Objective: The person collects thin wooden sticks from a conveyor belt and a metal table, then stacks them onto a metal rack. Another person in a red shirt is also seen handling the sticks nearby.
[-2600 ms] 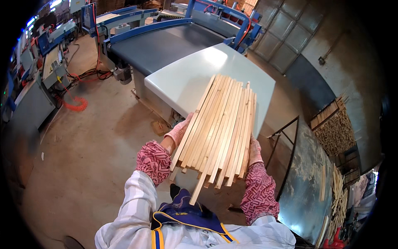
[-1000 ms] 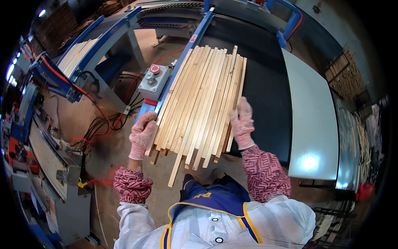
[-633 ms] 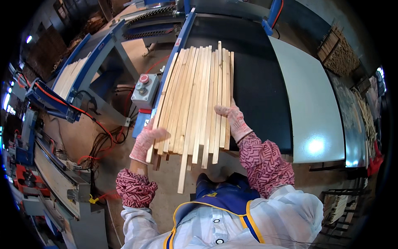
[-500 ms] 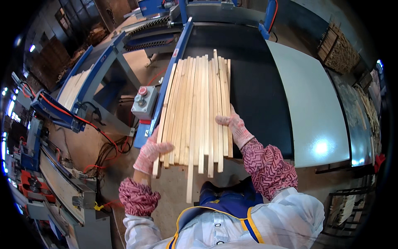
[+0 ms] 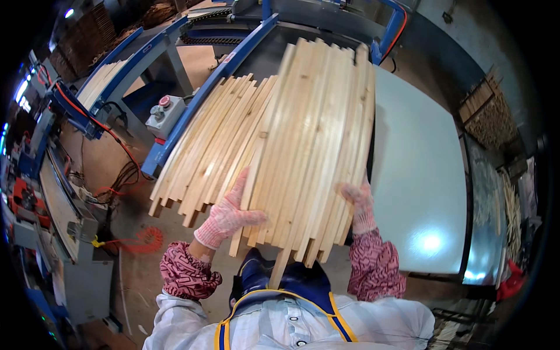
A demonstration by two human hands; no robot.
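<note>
A bundle of long pale wooden strips (image 5: 309, 134) is gripped from both sides, appearing raised toward me with uneven ends. My left hand (image 5: 228, 214), in a pinkish-white knit glove, clasps its near left edge, thumb lying on top. At the right edge my right hand (image 5: 358, 201) holds it, also gloved, thumb over the top and other fingers mostly hidden. Beside and partly behind the bundle, a second layer of wooden strips (image 5: 204, 146) lies slanted on the dark belt (image 5: 290, 42) of the machine. My left hand is close to these strips' near ends.
A blue rail (image 5: 233, 61) edges the belt, with a grey control box and red button (image 5: 165, 105) beside it. Right of the belt stretches a pale smooth tabletop (image 5: 420, 175). More strips lie on another conveyor (image 5: 105, 81) at the left. A red coiled hose (image 5: 149, 240) is on the floor.
The held bundle has moved right and appears larger, closer to me. A second layer of strips now shows to its left. Both hands keep their grip, and the view has shifted.
</note>
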